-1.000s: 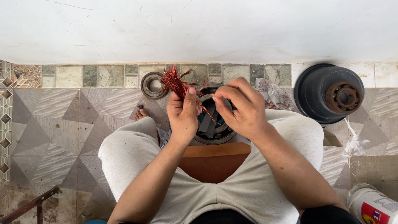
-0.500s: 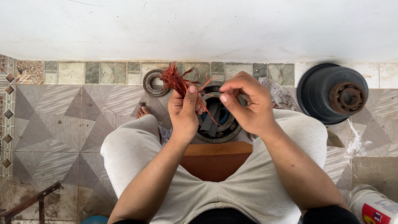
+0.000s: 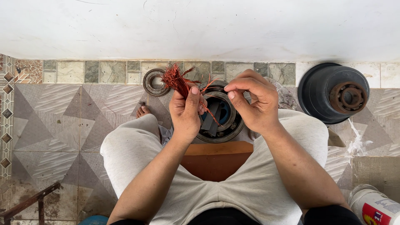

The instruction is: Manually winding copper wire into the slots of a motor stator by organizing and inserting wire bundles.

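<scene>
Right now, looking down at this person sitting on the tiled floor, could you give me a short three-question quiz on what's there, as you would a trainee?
1. True or false: the left hand grips a bundle of copper wire.
2. What lies on the floor between the knees, under the hands? A) a round metal motor housing B) a glass bowl C) a book
3. Fill in: the black domed cover with a rusty bearing in its middle stands on the person's ____ side, near the wall.

Key: 1 true. 2 A. 3 right. The right hand pinches its fingers together close by the wire; whether they hold a strand is too fine to tell.
</scene>
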